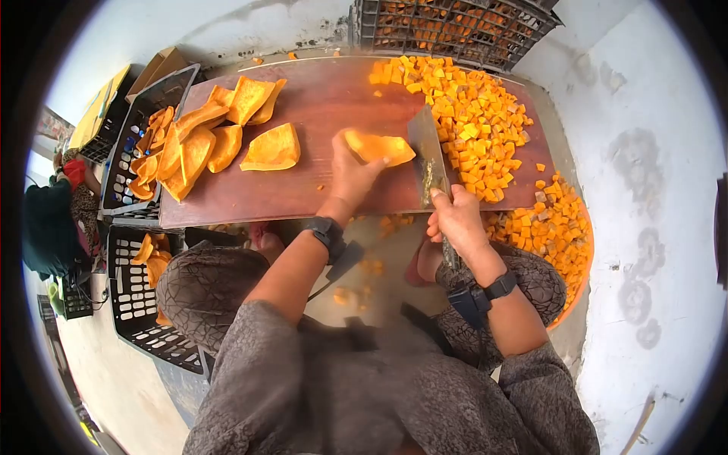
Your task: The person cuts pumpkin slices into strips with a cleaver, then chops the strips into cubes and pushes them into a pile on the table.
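My left hand (355,173) grips a curved pumpkin piece (379,146) over the middle of the reddish-brown board (303,197). In my right hand (457,220) is the handle of a broad cleaver (426,148), its blade upright beside the right end of that piece. To the blade's right lies a big heap of orange pumpkin cubes (481,129). One loose pumpkin slab (272,147) rests left of my left hand. Farther left, several larger slabs (199,144) are piled at the board's end.
Black crates (144,292) with pumpkin pieces stand at the left, and another crate (455,34) is behind the board. An orange-rimmed tub (582,262) of cubes sits at the lower right, near the white wall (644,114). Another person (53,224) is at the far left.
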Available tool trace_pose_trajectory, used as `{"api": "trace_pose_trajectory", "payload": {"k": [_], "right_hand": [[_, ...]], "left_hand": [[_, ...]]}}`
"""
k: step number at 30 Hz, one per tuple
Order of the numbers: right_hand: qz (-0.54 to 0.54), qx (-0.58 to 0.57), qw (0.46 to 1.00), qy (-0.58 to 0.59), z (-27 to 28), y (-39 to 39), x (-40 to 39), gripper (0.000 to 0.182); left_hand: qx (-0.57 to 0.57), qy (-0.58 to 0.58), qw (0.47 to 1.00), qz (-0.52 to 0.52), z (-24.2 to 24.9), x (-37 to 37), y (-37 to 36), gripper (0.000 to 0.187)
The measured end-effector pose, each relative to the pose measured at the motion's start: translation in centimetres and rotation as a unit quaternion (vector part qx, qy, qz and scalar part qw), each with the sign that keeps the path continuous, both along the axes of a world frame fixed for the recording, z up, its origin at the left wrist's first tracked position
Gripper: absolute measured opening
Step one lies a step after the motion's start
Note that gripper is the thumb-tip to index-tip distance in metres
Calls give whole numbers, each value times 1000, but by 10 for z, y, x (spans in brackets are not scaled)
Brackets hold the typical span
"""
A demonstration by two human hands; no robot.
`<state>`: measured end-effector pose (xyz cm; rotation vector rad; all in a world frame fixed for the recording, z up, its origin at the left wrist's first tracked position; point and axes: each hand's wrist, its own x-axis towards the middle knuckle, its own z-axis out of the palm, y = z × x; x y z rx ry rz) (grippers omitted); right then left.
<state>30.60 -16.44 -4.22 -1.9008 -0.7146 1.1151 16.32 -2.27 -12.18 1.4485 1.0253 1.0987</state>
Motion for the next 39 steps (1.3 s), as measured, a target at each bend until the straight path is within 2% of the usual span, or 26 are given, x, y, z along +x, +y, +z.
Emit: {"api": "trace_pose_trajectory", "payload": {"k": [1,3,5,10,13,17,19,20,22,25,28,32,34,35,37,38,39], "right_hand": [[-1,-4,1000,0,-1,1,1,26],[48,-5,993,-106,1,2,1,23],[62,-21,992,-106,-3,7,9,21],[56,-18,994,-94,-18,6,8,16],[22,16,997,-73,-11,7,2,13],[20,12,990,-140,-1,5,-1,9],[40,44,953,-298,-13,3,5,12],[41,43,953,-297,-17,1,7,12],[39,37,915,-401,-11,1,4,29],[50,43,905,-420,-13,-1,3,29],[66,26,895,-440,-9,1,-1,30],[84,20,894,-440,-11,3,-1,29],[93,-6,888,-449,-9,4,-1,27],[93,-7,889,-449,-8,6,0,27],[97,-41,896,-432,-8,10,5,26],[98,-42,896,-431,-11,11,8,26],[89,-40,918,-385,-16,12,12,26]], "left_hand": [[19,4,1000,-10,-1,1,-2,72],[6,-6,999,-31,-3,1,-2,73],[-2,-14,999,-50,-3,-2,-1,74],[78,1,993,-91,2,-12,-5,71],[20,17,995,-97,3,-21,0,65],[30,-15,994,-107,-2,-23,1,61],[51,-3,992,-113,0,-22,-3,64],[49,-1,992,-113,-3,-22,-3,64],[74,-29,990,-118,-10,-20,1,70],[46,-4,985,-165,-14,-28,9,75],[0,-14,985,-169,-10,-28,8,73],[17,-33,987,-156,-21,-23,11,69],[104,62,984,-134,-20,-22,9,68],[103,63,984,-134,-20,-22,7,68],[192,141,968,-78,-14,-23,1,70],[191,142,968,-79,-13,-23,0,70],[234,161,957,-66,-12,-22,1,72]]}}
